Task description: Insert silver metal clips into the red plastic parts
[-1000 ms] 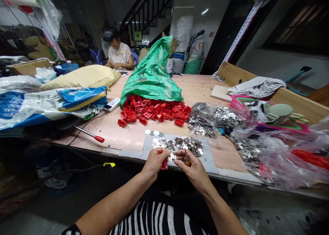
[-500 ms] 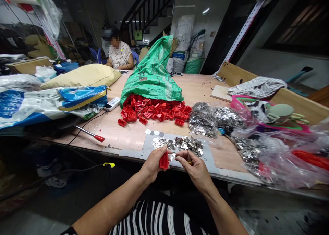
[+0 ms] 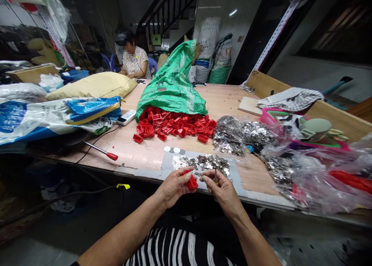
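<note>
My left hand (image 3: 173, 186) pinches a small red plastic part (image 3: 191, 182) at the near edge of the wooden table (image 3: 145, 153). My right hand (image 3: 221, 188) sits just right of it, fingers curled round a thin tool with a yellow band (image 3: 215, 179), fingertips almost touching the red part. Right behind both hands a grey mat (image 3: 236, 177) carries a heap of small silver metal pieces (image 3: 203, 163). Farther back, red plastic parts (image 3: 174, 127) spill out of a green woven sack (image 3: 173, 83).
Clear bags of metal pieces (image 3: 241, 136) and crumpled plastic (image 3: 316, 173) fill the right side. A red-handled screwdriver (image 3: 101, 152), a remote (image 3: 126, 118), a cable and blue-white sacks (image 3: 52, 116) lie left. Another person (image 3: 134, 62) sits at the far end. A pink basket (image 3: 293, 122) stands right.
The left hand has turned the red part from upright to tilted, towards the right hand. The silver piece seen between the fingers a second ago no longer shows. Both hands stayed put.
</note>
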Demonstrator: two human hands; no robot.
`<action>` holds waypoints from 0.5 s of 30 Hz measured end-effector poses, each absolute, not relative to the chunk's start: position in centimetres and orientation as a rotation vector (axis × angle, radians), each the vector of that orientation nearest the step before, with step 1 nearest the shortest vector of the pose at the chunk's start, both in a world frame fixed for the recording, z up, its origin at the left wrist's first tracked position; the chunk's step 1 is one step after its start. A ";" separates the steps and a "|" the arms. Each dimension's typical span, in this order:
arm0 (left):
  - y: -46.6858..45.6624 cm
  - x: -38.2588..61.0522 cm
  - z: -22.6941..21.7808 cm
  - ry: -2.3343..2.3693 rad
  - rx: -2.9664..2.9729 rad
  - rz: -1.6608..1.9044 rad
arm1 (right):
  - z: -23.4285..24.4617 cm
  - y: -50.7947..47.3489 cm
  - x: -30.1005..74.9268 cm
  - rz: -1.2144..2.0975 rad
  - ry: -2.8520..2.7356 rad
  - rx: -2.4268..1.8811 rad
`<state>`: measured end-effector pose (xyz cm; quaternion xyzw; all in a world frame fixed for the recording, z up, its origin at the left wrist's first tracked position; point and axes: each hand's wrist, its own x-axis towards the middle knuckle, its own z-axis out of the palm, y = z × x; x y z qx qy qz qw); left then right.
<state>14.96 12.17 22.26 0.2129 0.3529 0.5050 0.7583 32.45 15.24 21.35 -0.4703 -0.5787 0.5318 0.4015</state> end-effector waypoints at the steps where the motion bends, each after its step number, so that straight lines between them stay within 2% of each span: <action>1: 12.2 15.0 22.2 0.769 0.464 1.105 | 21.4 15.2 32.5 1.347 -1.461 -1.188; 6: 12.2 15.0 21.6 0.752 0.500 1.132 | 21.4 15.2 32.6 1.344 -1.472 -1.181; 15: 12.4 15.0 21.1 0.865 0.765 1.319 | 22.4 14.9 33.0 1.042 -1.680 -1.234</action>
